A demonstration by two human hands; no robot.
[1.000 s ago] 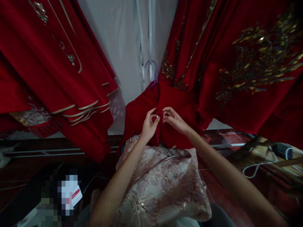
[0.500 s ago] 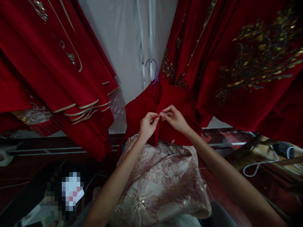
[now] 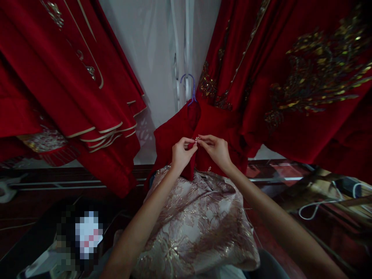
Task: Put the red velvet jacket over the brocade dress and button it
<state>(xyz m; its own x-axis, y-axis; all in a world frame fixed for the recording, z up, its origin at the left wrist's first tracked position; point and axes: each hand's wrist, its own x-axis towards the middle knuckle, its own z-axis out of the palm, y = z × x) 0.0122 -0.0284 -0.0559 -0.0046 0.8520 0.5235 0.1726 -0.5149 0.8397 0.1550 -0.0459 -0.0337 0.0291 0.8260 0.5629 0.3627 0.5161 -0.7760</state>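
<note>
A red garment (image 3: pixel 170 133) hangs in front of me on a purple hanger (image 3: pixel 193 86), its front edges meeting in the middle. At that opening, my left hand (image 3: pixel 182 152) and my right hand (image 3: pixel 217 150) face each other with their fingertips almost touching. Both pinch a small beaded button fastening (image 3: pixel 197 139), pale and shiny; the fingers partly cover it. Lower on the front edge sits a second beaded fastening (image 3: pixel 209 169). The garment's lower part meets a pale brocade cloth (image 3: pixel 186 221) with a metallic floral pattern, draped over my lap.
Red garments (image 3: pixel 95 100) with pale piping hang at left. More red garments (image 3: pixel 293 131) with gold sequins hang at right. Behind stands a pale wall (image 3: pixel 136 38). A blurred-out bright object (image 3: pixel 88 234) lies lower left; a white cable (image 3: pixel 314 207) loops at right.
My right hand's knuckles and wrist have dropped slightly while its fingertips stay at the beaded fastening. The lower fastening has shifted a little left and up. My left hand has barely moved.
</note>
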